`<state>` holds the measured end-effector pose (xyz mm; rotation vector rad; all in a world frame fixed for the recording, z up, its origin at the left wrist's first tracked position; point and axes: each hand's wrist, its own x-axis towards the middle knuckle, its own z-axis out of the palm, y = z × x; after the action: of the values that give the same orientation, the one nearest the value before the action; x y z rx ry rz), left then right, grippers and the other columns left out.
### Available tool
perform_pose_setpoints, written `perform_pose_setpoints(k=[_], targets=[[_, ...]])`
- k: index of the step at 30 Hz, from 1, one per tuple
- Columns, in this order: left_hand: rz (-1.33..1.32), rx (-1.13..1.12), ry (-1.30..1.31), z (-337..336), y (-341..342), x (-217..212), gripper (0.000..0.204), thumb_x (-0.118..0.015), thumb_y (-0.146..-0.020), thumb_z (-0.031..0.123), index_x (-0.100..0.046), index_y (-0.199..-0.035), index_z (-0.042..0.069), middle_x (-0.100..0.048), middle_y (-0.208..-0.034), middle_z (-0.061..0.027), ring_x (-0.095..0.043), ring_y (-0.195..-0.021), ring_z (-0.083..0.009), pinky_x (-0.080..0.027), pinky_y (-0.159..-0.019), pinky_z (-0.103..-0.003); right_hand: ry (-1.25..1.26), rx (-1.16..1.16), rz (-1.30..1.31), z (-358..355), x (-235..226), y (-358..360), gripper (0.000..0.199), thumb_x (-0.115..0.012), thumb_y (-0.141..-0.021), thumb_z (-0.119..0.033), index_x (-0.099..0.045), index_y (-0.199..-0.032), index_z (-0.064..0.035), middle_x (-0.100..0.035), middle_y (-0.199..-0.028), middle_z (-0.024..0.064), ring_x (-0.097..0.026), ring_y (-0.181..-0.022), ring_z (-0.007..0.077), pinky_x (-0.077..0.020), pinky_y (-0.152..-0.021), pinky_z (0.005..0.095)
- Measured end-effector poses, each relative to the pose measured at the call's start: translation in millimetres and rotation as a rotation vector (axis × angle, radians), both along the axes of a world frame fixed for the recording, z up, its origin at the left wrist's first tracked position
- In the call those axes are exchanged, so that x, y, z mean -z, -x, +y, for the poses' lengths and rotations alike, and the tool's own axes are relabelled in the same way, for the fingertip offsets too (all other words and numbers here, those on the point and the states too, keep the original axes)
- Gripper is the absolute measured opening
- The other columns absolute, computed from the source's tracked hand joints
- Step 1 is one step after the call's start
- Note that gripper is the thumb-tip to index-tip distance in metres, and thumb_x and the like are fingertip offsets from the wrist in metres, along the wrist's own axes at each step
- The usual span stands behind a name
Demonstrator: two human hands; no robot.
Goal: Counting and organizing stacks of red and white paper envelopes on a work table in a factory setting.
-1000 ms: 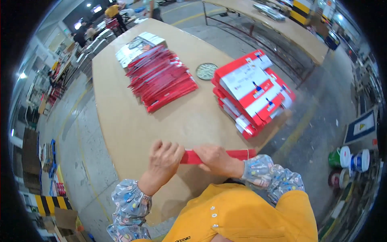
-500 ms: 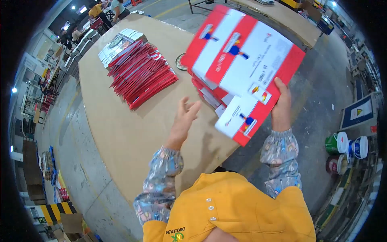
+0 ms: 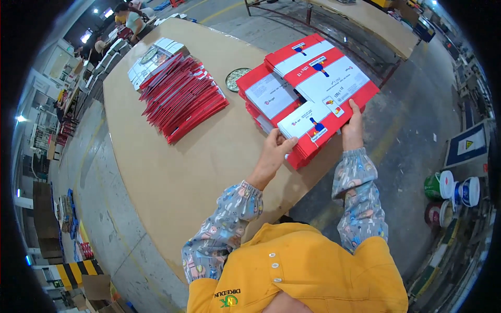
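A flattened red and white cardboard box [image 3: 334, 86] lies over the stack of like flat boxes [image 3: 269, 94] at the right of the table. My right hand [image 3: 353, 125] grips its near right edge, thumb on top and fingers hidden beneath. At the near left corner, my left hand [image 3: 272, 155] pinches the white flap between thumb and fingers. To the left, a leaning row of folded red and white boxes [image 3: 182, 99] rests against a strapped white bundle [image 3: 154, 57].
The brown tabletop [image 3: 151, 172] holds a small round dish [image 3: 238, 79] between the piles. Another table [image 3: 370, 21] stands beyond. Paint buckets [image 3: 438, 186] sit on the floor at right. Several people [image 3: 133, 23] are at the far left.
The flat box has come down from a raised, tilted position onto the stack. My left hand has moved right and closed on its near corner; my right hand keeps its hold.
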<state>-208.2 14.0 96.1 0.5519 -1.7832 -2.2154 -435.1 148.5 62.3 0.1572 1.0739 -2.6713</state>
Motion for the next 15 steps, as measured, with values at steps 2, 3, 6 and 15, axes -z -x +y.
perform_pose_setpoints(k=[2, 3, 6, 15], targets=[[-0.047, -0.014, -0.031, -1.5, 3.4, 8.0, 0.043, -0.064, -0.087, 0.023, -0.048, -0.117, -0.003, -0.059, -0.095, -0.0059, -0.057, -0.082, -0.0124, -0.047, -0.075, -0.028, -0.023, 0.017, -0.018, -2.2, 7.2, -1.5, 0.046, -0.065, -0.085, -0.016, -0.047, -0.125, -0.0024, -0.057, -0.118, 0.0134, -0.056, -0.108, 0.0278, -0.0485, -0.092, 0.0434], [-0.091, -0.026, -0.058, -1.9, 5.1, 9.2, 0.042, -0.063, -0.087, 0.022, -0.048, -0.117, -0.003, -0.059, -0.094, -0.0055, -0.057, -0.080, -0.0120, -0.047, -0.075, -0.028, -0.028, 0.018, -0.023, -2.1, 8.5, 0.0, 0.046, -0.065, -0.085, -0.016, -0.047, -0.125, -0.0024, -0.057, -0.118, 0.0134, -0.056, -0.108, 0.0278, -0.0485, -0.092, 0.0434], [-0.119, -0.029, -0.110, -0.9, 5.2, 13.2, 0.040, -0.063, -0.087, 0.021, -0.048, -0.115, -0.003, -0.058, -0.094, -0.0055, -0.056, -0.077, -0.0115, -0.047, -0.073, -0.029, -0.076, 0.036, -0.057, -0.6, 11.1, 4.9, 0.044, -0.066, -0.084, -0.011, -0.048, -0.124, -0.0023, -0.058, -0.117, 0.0137, -0.057, -0.106, 0.0277, -0.0487, -0.092, 0.0435], [-0.145, -0.067, -0.207, 2.1, 5.3, 14.3, 0.038, -0.063, -0.085, 0.020, -0.050, -0.113, -0.002, -0.059, -0.094, -0.0064, -0.052, -0.076, -0.0119, -0.043, -0.069, -0.028, -0.310, -0.053, -0.051, 11.1, -3.6, 9.8, 0.047, -0.070, -0.083, -0.022, -0.051, -0.120, -0.0018, -0.061, -0.115, 0.0132, -0.061, -0.103, 0.0255, -0.0524, -0.085, 0.0406]])
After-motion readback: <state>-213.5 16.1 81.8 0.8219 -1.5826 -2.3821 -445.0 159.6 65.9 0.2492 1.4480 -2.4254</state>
